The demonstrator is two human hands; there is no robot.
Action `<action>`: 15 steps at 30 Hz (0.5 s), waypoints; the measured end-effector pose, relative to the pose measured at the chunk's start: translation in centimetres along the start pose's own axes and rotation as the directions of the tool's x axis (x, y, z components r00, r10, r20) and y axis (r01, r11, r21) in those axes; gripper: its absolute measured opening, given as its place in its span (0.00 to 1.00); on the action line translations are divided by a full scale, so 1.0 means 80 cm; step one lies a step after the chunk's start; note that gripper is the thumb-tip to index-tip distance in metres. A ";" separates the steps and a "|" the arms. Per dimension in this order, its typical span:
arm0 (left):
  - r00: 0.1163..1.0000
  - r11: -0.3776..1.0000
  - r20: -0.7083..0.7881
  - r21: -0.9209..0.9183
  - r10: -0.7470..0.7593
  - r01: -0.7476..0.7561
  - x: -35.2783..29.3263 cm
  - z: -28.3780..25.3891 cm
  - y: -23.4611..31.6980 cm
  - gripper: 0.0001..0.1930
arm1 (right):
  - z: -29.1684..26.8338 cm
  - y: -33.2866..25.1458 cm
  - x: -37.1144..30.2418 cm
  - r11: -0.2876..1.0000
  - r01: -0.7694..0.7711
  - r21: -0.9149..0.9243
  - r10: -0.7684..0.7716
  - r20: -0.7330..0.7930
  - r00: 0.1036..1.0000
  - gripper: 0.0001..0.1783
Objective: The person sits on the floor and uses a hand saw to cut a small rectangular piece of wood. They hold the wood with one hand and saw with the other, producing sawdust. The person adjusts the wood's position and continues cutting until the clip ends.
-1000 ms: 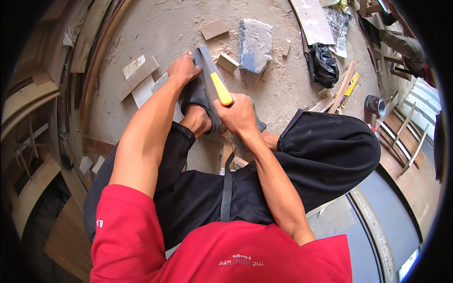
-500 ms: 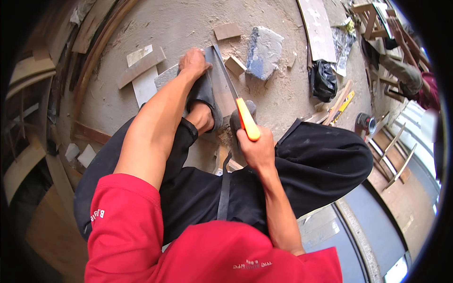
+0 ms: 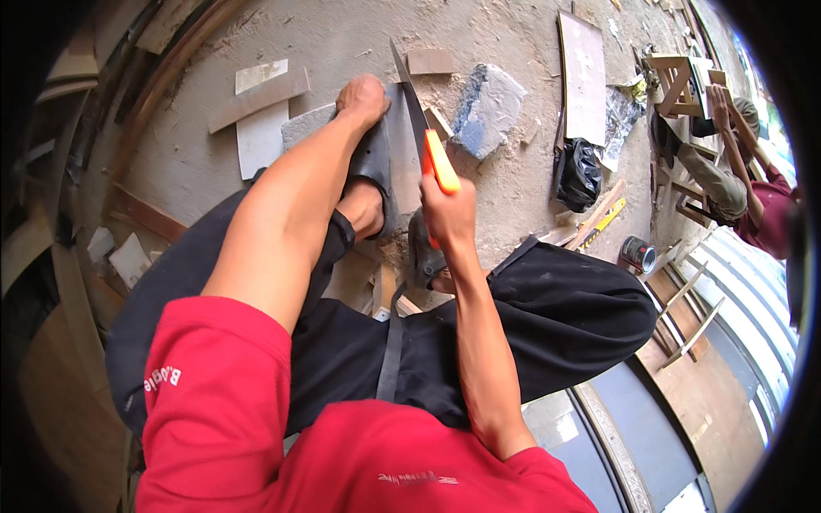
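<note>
My right hand (image 3: pixel 449 208) is wrapped round the orange-yellow handle of a handsaw (image 3: pixel 441 162). Its blade points away from me and runs along the right edge of a flat grey-brown board (image 3: pixel 404 167). At the board's far left edge, my left hand (image 3: pixel 363 98) is closed on it, with its fingertips partly hidden. My left foot, in a dark slip-on shoe (image 3: pixel 370 162), presses on the board beside that hand. The other dark shoe (image 3: pixel 423 252) is near the board's close end, partly covered by my right forearm.
A chipped grey block (image 3: pixel 489 111) and small wood offcuts (image 3: pixel 430 61) lie beyond the saw. Rightward are a black plastic bag (image 3: pixel 579 175), a yellow spirit level (image 3: pixel 605 224) and a can (image 3: pixel 637 254). Another person (image 3: pixel 727 175) works at far right by a wooden stool (image 3: pixel 676 85).
My right hand has pushed the saw forward, away from me, so its tip reaches past the board's far end. My left hand keeps its hold. The view has shifted slightly.
</note>
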State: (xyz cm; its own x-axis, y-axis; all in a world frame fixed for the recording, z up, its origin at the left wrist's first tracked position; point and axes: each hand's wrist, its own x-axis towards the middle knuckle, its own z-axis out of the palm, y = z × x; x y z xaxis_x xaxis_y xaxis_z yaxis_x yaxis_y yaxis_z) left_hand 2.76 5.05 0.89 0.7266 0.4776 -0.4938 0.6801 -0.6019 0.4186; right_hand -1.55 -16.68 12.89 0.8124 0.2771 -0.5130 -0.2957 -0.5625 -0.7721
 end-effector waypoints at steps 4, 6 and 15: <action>0.998 0.997 -0.051 -0.068 -0.025 0.022 -0.001 -0.001 -0.008 0.14 | -0.021 -0.015 -0.056 0.987 0.115 -0.109 -0.109 0.055 0.992 0.15; 0.994 0.996 -0.101 -0.084 -0.048 0.040 0.002 0.007 -0.018 0.13 | -0.030 -0.009 -0.089 0.976 0.213 -0.049 -0.212 0.020 0.977 0.15; 0.988 0.994 -0.121 -0.055 -0.099 0.093 0.000 0.008 -0.008 0.12 | -0.005 0.015 -0.057 0.978 0.198 -0.072 -0.196 0.028 0.980 0.14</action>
State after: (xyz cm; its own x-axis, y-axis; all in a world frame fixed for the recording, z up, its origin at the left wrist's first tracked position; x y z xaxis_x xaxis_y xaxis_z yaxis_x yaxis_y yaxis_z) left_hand 2.24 5.00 0.17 0.6619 0.6089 -0.4371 0.7492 -0.5185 0.4122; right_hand -5.38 -18.93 14.49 0.8401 0.4039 -0.3620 -0.0921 -0.5515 -0.8291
